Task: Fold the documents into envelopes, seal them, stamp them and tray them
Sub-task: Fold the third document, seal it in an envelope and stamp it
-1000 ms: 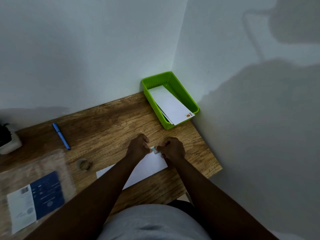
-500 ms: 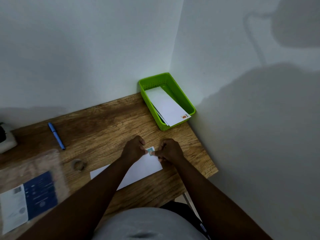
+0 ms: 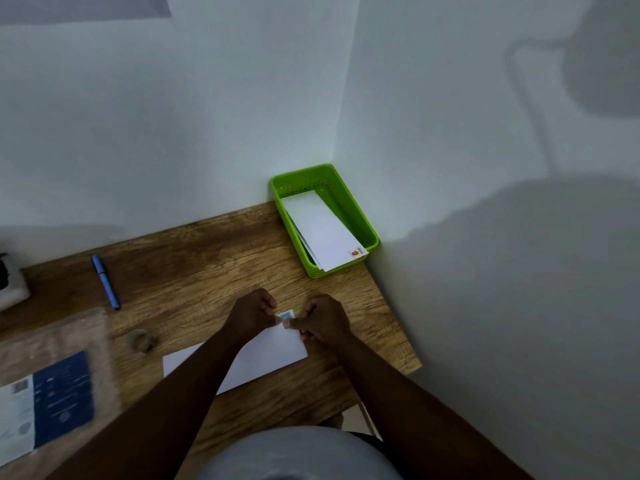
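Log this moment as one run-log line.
step: stamping | left hand and right hand: both pinch stamp at envelope corner | green tray: holds stamped envelopes | pen: idle on desk

left hand (image 3: 250, 315) and right hand (image 3: 323, 320) pinching small stamp (image 3: 286, 315) from both sides | over far right corner of white envelope (image 3: 263, 358) flat on wooden table (image 3: 194, 271) | green tray (image 3: 360, 221) holding stamped envelopes (image 3: 322, 230) in wall corner | blue pen (image 3: 105, 282) far left
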